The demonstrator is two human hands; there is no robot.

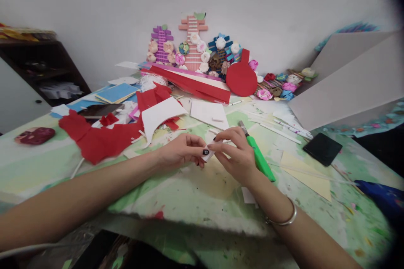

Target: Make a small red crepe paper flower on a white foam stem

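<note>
Between my hands, just above the table, is a small piece of white paper [208,156]. My left hand [181,151] pinches it, thumb on top. The fingertips of my right hand [235,153] meet at its upper right edge, closed on the same piece. Beside my right hand lies a green utility knife [259,155], its tip pointing away from me. Just beyond my fingers is a white sheet [208,113] with a small white strip on it. Left of that sits a curved white paper cutout [161,114].
Red crepe paper [107,145] and scraps cover the table's left side. A red round paddle shape [241,76] and flower-decorated stick crafts [192,46] stand by the wall. A black phone [322,149], paper strips and a large white board [347,80] are on the right.
</note>
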